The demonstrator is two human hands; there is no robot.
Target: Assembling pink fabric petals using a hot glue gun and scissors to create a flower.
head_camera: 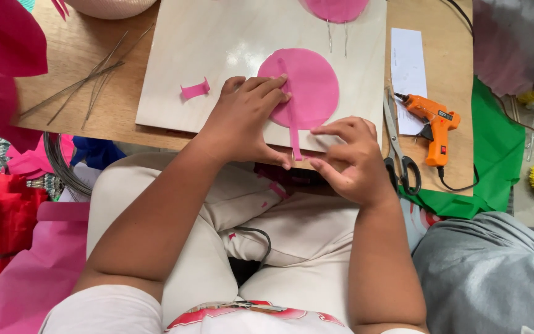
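I see my left hand [245,117] pressed flat, grasping nothing, pinning the pink paper circle [307,86] to the pale board [217,43] on the table [446,74], while my right hand [350,158] pinches the pink strip [293,127] at the board's near edge, keeping it taut.

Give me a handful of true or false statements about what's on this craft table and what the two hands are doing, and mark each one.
1. The left hand rests on the pink paper circle. True.
2. The glue gun is blue. False: it is orange.
3. The right hand pinches the lower end of a pink paper strip that lies across the circle. True.
4. The scissors lie to the left of the light wooden board. False: they lie to its right, beside the glue gun.
5. The thin wires lie on top of the circle. False: they lie on the table left of the board.
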